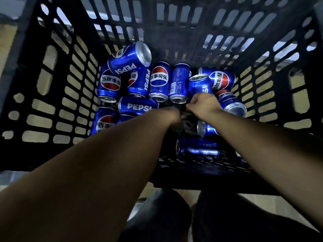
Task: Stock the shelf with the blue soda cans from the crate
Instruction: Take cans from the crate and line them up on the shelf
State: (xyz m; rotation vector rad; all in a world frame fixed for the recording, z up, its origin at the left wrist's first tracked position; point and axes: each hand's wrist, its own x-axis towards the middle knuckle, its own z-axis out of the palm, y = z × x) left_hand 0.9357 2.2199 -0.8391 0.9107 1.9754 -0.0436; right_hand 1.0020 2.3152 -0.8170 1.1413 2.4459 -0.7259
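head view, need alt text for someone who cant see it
Two bare arms reach down into a black slatted crate, both hands low among blue soda cans lying jumbled on its floor. The right hand is at an upright can; the left hand is blurred.

Both forearms (97, 165) are bare from the lower edge of the view to the wrists, with no sleeve, watch or band showing. The left hand (172, 115) and right hand (203, 105) wear no gloves or rings. Dark trousers (157, 215) cover the knees below.
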